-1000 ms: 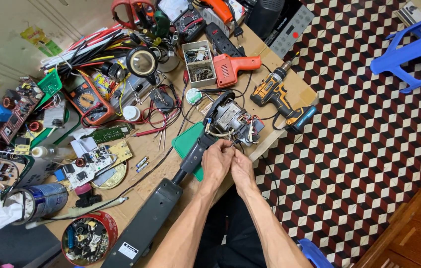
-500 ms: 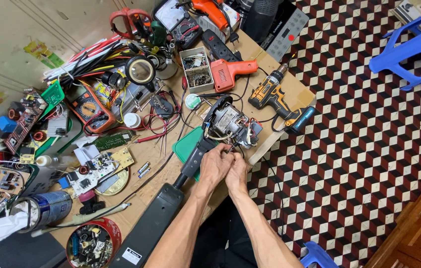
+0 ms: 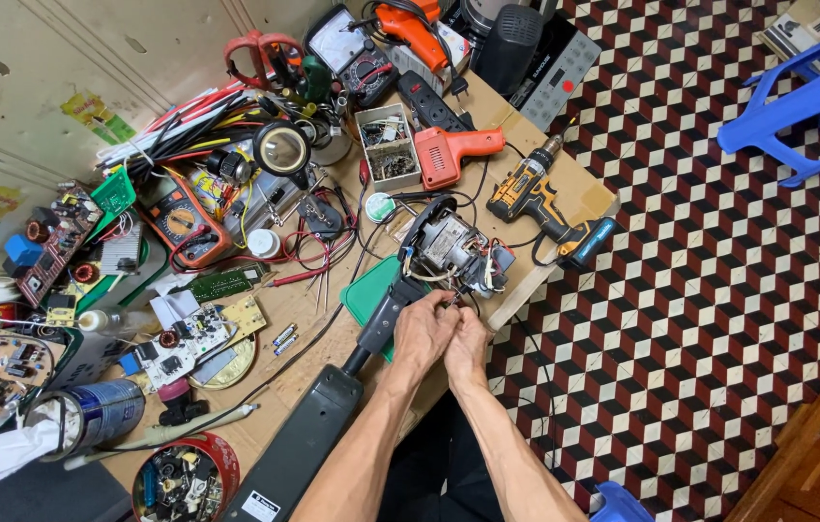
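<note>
My left hand [image 3: 422,333] and right hand [image 3: 468,340] are pressed together at the near edge of the workbench [image 3: 306,290], fingers curled around the thin wires [image 3: 449,302] that trail out of the opened motor unit [image 3: 453,249]. Both hands are pinched shut on something small there, though I cannot tell exactly which strand each one has (my own knuckles hide the fingertips). The motor unit lies just beyond my hands, half on a green cutting mat [image 3: 369,290], its long dark handle [image 3: 308,449] running back under my left forearm toward me. A yellow cordless drill [image 3: 536,203] lies just to the right of the motor, and an orange glue gun [image 3: 449,155] sits farther back, beside a small box of parts [image 3: 386,145].
</note>
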